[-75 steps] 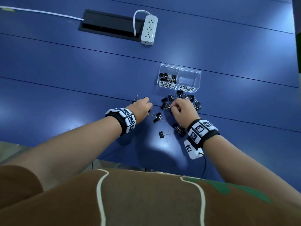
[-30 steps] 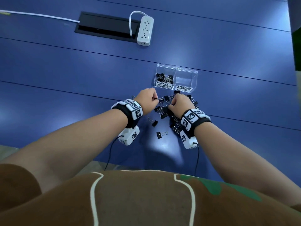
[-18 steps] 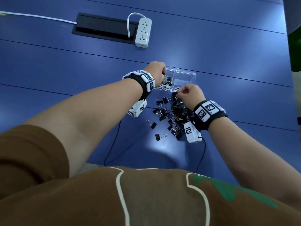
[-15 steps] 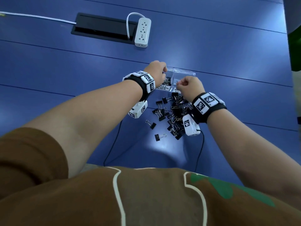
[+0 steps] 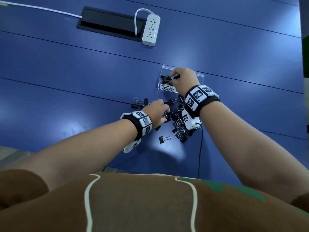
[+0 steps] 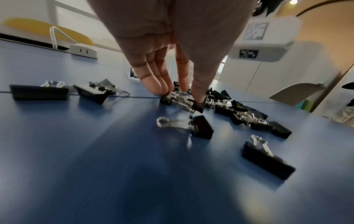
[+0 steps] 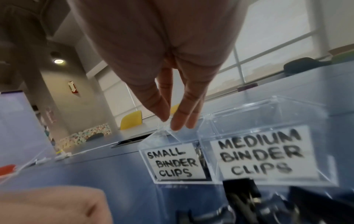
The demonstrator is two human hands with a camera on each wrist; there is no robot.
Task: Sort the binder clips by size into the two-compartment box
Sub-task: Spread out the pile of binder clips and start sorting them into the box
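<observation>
A clear two-compartment box (image 5: 199, 76) stands on the blue table, labelled SMALL BINDER CLIPS (image 7: 172, 162) and MEDIUM BINDER CLIPS (image 7: 264, 154). Several black clips (image 5: 165, 78) lie in the small compartment; the medium one looks empty. My right hand (image 5: 173, 77) hovers over the small compartment, fingers (image 7: 178, 121) straight and pointing down, with nothing seen between them in the right wrist view. My left hand (image 5: 166, 114) reaches into the pile of clips (image 5: 179, 126) in front of the box. Its thumb and fingers (image 6: 161, 87) pinch a small clip (image 6: 182, 98) that lies on the table.
Two clips (image 5: 139, 102) lie left of the pile and one clip (image 5: 163, 139) lies nearer me. A white power strip (image 5: 151, 30) and a black cable hatch (image 5: 108, 22) sit far back. The table's near edge (image 5: 16, 148) is at the lower left.
My left hand has come back from the small compartment down to the pile and taken hold of a clip. My right hand has moved forward and left, over the small compartment.
</observation>
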